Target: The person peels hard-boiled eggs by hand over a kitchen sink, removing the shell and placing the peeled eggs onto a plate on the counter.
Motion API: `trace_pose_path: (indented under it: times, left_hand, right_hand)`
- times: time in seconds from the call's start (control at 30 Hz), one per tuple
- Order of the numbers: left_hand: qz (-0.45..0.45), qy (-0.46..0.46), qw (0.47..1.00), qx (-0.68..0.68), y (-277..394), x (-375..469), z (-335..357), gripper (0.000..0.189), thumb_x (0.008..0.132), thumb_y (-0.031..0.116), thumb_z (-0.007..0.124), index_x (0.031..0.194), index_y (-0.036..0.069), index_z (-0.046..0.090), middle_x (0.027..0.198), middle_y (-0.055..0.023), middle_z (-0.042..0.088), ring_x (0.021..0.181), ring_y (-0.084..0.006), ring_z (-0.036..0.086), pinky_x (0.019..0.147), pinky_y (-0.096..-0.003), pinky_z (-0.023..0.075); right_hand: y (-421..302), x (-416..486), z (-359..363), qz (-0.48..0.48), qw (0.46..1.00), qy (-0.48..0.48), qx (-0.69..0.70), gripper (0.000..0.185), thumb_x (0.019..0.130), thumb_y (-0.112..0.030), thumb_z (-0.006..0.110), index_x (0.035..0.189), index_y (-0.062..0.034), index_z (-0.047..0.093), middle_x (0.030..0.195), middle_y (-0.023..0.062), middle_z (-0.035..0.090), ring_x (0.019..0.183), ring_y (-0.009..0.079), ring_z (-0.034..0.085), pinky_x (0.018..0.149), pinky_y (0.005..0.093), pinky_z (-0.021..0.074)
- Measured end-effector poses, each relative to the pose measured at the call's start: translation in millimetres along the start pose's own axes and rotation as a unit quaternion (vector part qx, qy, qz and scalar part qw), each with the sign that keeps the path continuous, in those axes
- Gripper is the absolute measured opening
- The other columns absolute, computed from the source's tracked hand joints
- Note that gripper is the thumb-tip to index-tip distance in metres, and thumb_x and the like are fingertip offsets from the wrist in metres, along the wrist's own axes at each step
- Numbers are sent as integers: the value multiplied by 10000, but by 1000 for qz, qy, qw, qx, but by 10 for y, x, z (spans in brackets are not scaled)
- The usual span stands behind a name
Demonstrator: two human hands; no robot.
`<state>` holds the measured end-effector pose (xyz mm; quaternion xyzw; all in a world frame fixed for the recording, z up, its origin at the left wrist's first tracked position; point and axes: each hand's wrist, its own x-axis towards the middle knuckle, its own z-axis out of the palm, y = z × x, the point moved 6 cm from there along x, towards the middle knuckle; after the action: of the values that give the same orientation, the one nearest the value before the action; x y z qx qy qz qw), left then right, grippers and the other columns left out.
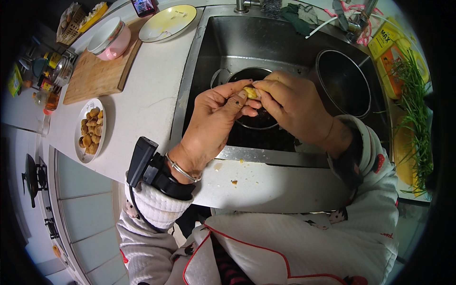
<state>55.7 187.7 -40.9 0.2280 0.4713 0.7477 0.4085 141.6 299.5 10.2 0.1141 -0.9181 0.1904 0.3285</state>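
Over the sink, a small yellow peeled chestnut sits between the fingertips of both hands. My left hand pinches it with thumb and fingers, palm turned partly up. From the other side, my right hand has its thumb and forefinger on the same nut. Beneath them a round metal pot stands in the stainless-steel sink, partly hidden by the hands. Dark bits lie in the pot and on the sink bottom. On the counter to the left, an oval white plate holds several peeled chestnuts.
A dark round pot leans at the sink's right side. Green chives and detergent bottles line the right edge. At the left are a wooden cutting board, a pink enamel bowl and a yellow plate. Crumbs dot the front counter.
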Motion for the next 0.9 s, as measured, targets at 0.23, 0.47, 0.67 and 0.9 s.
trace_pose_path:
  times: [0.23, 0.47, 0.67, 0.9]
  left_hand:
    - [1, 4, 1000, 13, -26, -7, -6, 286, 978, 51, 566, 1238, -64, 604, 1057, -110, 689, 864, -134, 645, 836, -248, 541]
    - [11, 35, 999, -5, -9, -9, 9, 259, 935, -23, 550, 1170, -97, 629, 923, -90, 681, 778, -103, 609, 749, -217, 512]
    - [19, 43, 997, 68, 17, -46, 32, 246, 932, 17, 560, 1136, -64, 673, 925, -75, 692, 754, -100, 590, 723, -223, 508]
    - [34, 35, 988, 143, 55, -88, 79, 282, 906, -15, 523, 1140, -70, 670, 908, -74, 688, 743, -105, 600, 719, -223, 508]
  right_hand:
    - [-49, -26, 49, -9, 1000, 2, -7, 122, 849, -93, 682, 867, -20, 586, 760, 79, 572, 592, 258, 609, 493, 346, 497]
    - [-140, -20, 33, -51, 998, 10, -20, 191, 810, -92, 700, 959, -22, 603, 797, 74, 567, 610, 243, 612, 517, 340, 500]
    - [-176, -25, -8, -62, 998, -1, -23, 200, 812, 7, 684, 1004, 20, 629, 830, 118, 637, 644, 254, 650, 545, 324, 522]
    - [-85, 3, -41, -22, 999, 33, 20, 145, 810, -70, 697, 915, -34, 605, 760, 79, 583, 608, 236, 611, 512, 319, 486]
